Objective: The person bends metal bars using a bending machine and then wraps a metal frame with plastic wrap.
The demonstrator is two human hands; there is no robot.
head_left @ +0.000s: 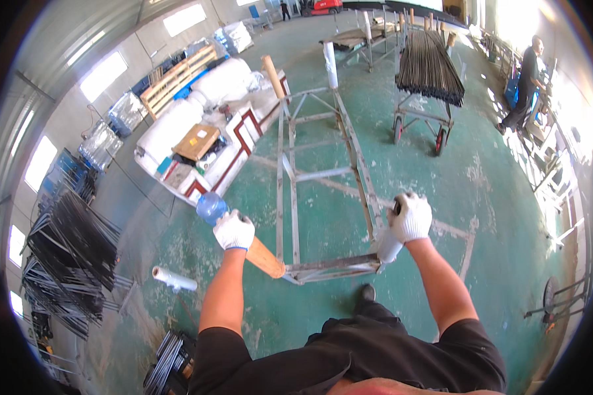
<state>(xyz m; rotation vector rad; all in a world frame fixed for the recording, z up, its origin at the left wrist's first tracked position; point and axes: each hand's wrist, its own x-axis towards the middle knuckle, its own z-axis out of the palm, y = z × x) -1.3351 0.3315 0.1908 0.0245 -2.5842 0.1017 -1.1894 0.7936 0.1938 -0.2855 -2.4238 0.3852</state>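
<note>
A long grey metal frame cart (319,176) stretches away in front of me, with a post at each corner. My left hand (234,230), in a white knitted glove, is closed on the top of the near left post, which wears a brown cardboard tube (265,257). Its fingertips are partly hidden. My right hand (412,216), gloved the same way, grips the top of the near right post, wrapped in white film (389,247). Just past my left hand shows a blue water jug (212,207). The two far posts carry a brown sleeve (272,76) and a white sleeve (329,64).
At the left are a white-and-red counter (234,141) with a cardboard box (197,142), a film roll (174,278) on the green floor, and stacked dark metal rods (72,243). A wheeled cart loaded with rods (430,66) stands ahead right. Another person (526,82) stands by the right wall.
</note>
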